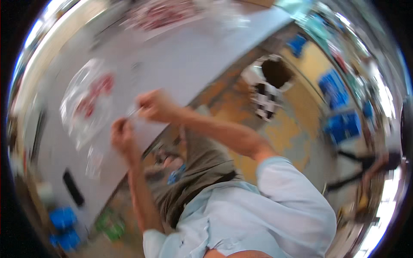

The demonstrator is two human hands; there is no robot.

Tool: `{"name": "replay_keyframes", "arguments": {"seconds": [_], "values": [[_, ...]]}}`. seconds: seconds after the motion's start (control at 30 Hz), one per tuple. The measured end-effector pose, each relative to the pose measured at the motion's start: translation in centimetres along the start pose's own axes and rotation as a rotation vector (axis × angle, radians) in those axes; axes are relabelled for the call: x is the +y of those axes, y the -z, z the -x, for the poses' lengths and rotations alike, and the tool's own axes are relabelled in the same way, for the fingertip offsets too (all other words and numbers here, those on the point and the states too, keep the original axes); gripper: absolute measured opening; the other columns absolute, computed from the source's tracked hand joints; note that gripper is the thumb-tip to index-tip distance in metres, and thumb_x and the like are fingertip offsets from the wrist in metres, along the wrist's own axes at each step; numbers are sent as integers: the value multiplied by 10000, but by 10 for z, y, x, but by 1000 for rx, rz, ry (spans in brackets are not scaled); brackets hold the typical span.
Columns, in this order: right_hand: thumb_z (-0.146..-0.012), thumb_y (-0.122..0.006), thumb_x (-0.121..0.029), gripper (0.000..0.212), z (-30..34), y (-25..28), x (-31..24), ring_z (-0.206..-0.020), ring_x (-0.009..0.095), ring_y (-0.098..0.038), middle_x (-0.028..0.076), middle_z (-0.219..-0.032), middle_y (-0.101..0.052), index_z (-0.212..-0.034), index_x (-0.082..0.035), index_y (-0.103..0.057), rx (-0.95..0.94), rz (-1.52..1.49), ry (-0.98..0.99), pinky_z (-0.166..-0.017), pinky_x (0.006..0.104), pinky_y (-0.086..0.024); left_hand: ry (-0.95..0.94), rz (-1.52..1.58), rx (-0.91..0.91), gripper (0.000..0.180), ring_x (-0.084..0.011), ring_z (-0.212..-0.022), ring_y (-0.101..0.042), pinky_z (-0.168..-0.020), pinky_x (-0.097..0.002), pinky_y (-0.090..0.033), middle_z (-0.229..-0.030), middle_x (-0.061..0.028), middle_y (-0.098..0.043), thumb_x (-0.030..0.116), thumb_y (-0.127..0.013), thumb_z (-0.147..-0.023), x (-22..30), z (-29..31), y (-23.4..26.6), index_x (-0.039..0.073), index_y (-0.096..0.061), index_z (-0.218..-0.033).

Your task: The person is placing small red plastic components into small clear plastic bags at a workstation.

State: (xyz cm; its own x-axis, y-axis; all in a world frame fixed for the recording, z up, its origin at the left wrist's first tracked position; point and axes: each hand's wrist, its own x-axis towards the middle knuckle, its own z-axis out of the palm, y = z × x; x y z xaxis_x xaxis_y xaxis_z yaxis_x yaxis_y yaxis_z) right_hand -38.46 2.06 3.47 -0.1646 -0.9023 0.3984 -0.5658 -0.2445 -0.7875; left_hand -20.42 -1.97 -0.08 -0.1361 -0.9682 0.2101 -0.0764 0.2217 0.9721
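Both of my hands are raised close together over the grey-white tabletop [167, 64], near its front edge. My left hand [123, 136] is closed, fingers pinched. Just to its right and slightly farther off, my right hand [155, 106] is curled into a fist. A faint clear bit shows between them, too blurred to name. Left of the hands lies a clear plastic bag [71, 103] with red pieces [95, 92] in or under it. A smaller clear plastic piece [93, 162] lies nearer me, beside my left hand.
A dark oblong object [73, 188] lies at the table's near left. Red-and-white packages [161, 15] sit at the far end. Blue bins [343, 126] stand on the right, near a checkered black-and-white bag [265, 101] with a dark opening. Green material [111, 224] is on the floor.
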Motion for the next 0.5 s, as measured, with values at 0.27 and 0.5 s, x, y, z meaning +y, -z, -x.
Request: {"name": "replay_keyframes", "arguments": {"seconds": [0.27, 0.5], "values": [[-826, -669, -188, 209, -7, 6, -12, -617, 126, -585, 75, -643, -636, -804, 18, -688, -166, -163, -380, -567, 321, -486, -412, -244, 10, 48, -141, -643, -556, -626, -313, -494, -776, -74, -610, 2, -634, -921, 32, 5, -13, 13, -639, -967], [-827, -670, -181, 203, -15, -5, -12, -603, 120, -597, 78, -649, -646, -813, 21, -685, -162, -116, -336, -558, 309, -492, -674, -534, -125, 176, -270, -706, -633, -654, -393, -528, -836, -91, -615, -29, -680, -833, 46, 3, 9, 42, -713, -991]]}}
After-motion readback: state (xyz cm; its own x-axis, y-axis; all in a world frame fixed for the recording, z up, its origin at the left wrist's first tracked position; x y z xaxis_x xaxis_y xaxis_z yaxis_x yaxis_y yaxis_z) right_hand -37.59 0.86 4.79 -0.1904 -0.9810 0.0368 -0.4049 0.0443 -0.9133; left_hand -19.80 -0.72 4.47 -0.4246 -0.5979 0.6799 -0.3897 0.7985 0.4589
